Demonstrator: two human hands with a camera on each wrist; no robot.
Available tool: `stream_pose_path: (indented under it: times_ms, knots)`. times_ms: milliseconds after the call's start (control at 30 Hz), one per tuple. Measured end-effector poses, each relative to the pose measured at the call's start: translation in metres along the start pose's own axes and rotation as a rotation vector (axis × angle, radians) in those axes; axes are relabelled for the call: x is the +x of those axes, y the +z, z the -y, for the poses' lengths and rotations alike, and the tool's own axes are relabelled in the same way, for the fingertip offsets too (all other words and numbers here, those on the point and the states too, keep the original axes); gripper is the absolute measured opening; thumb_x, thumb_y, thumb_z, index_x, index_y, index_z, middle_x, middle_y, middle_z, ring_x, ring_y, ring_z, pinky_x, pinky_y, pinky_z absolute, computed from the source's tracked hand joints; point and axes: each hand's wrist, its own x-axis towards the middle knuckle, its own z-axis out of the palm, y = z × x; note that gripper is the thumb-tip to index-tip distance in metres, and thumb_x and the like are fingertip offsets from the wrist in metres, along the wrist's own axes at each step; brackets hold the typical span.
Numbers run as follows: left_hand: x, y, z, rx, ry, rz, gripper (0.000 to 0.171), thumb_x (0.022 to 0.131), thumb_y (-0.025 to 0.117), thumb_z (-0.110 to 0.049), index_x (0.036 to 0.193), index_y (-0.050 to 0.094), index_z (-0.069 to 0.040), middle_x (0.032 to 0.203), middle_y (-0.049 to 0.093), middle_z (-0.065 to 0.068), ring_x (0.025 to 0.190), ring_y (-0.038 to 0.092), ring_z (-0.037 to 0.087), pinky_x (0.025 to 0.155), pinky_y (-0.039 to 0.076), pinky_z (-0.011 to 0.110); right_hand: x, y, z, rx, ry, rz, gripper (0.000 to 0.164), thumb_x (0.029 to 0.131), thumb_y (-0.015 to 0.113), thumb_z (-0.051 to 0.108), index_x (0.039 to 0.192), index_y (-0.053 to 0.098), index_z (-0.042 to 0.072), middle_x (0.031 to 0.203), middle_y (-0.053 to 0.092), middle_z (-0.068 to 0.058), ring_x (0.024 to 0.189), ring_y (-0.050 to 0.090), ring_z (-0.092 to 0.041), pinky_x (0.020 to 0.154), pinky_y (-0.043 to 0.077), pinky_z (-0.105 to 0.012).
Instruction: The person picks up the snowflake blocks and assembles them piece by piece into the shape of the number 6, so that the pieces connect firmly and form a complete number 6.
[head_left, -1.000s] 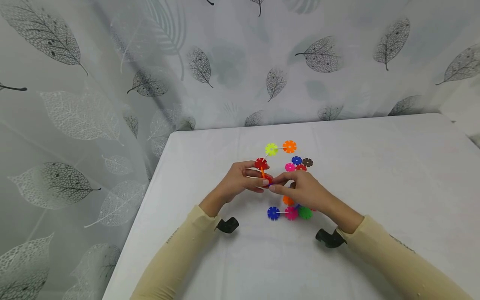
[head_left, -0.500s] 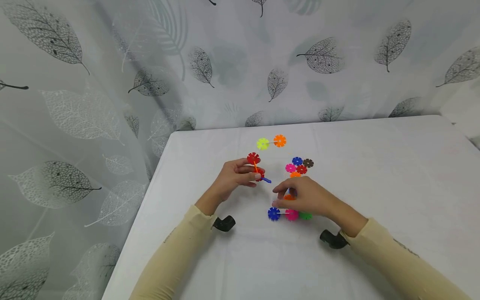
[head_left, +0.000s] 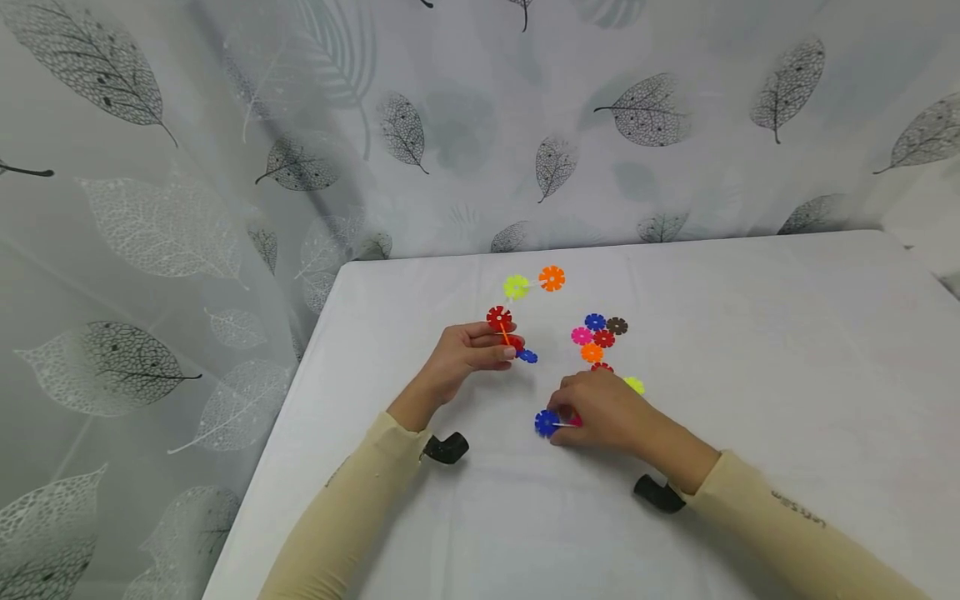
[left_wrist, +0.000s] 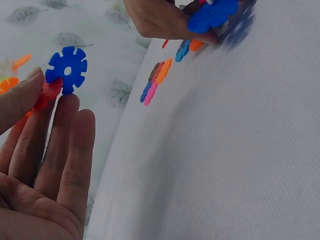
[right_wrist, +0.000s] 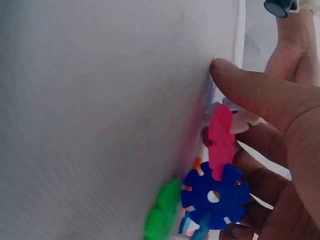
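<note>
My left hand pinches a chain of interlocking snowflake discs between thumb and fingers, above the table. The chain runs from a red disc up to a yellow disc and an orange disc. At its near end a blue disc slots into a red one. Low over the table, my right hand has thumb and fingers round a second group of discs. A blue disc sticks out on its left; a pink disc and another blue disc show in the right wrist view.
Behind the right hand lies a cluster of joined discs, with a brown disc, a pink disc and an orange disc. A white cloth covers the table. A leaf-patterned curtain hangs behind and left.
The hands have parted. My left hand has drawn left with its chain, the blue disc now on its end. My right hand has moved down onto the nearer discs.
</note>
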Motion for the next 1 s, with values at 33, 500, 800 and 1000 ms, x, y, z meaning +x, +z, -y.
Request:
stream_pose_path:
  times_ms: [33, 500, 800, 1000]
  knots:
    - [0.000, 0.000, 0.001, 0.001, 0.000, 0.007, 0.046, 0.091, 0.073, 0.001, 0.134, 0.057, 0.012, 0.116, 0.073, 0.015, 0.103, 0.072, 0.025, 0.089, 0.057, 0.041, 0.000, 0.001, 0.000, 0.007, 0.004, -0.005, 0.040, 0.073, 0.090, 0.043, 0.102, 0.079, 0.017, 0.081, 0.063, 0.013, 0.078, 0.058, -0.006, 0.072, 0.050, -0.031]
    - [0.001, 0.003, 0.000, -0.010, -0.002, 0.040, 0.048, 0.094, 0.069, 0.001, 0.139, 0.054, 0.009, 0.112, 0.073, 0.019, 0.105, 0.071, 0.029, 0.091, 0.056, 0.046, -0.002, -0.003, -0.003, -0.002, 0.094, -0.372, 0.035, 0.078, 0.088, 0.038, 0.101, 0.081, 0.012, 0.068, 0.065, 0.011, 0.060, 0.058, -0.007, 0.066, 0.048, -0.033]
    - [0.003, 0.011, -0.001, 0.006, -0.049, -0.004, 0.052, 0.093, 0.072, -0.002, 0.142, 0.054, 0.003, 0.114, 0.072, 0.019, 0.103, 0.072, 0.028, 0.087, 0.058, 0.045, -0.001, -0.005, -0.002, -0.022, 0.083, -0.437, 0.035, 0.077, 0.090, 0.036, 0.099, 0.080, 0.011, 0.067, 0.065, 0.009, 0.061, 0.058, -0.009, 0.066, 0.049, -0.035]
    - [0.002, 0.014, -0.001, 0.030, -0.051, 0.000, 0.053, 0.092, 0.074, -0.003, 0.141, 0.056, 0.003, 0.111, 0.073, 0.018, 0.106, 0.070, 0.037, 0.087, 0.058, 0.045, -0.001, -0.005, -0.002, -0.073, 0.070, -0.432, 0.037, 0.078, 0.088, 0.038, 0.103, 0.080, 0.012, 0.070, 0.066, 0.007, 0.065, 0.061, -0.012, 0.070, 0.050, -0.037]
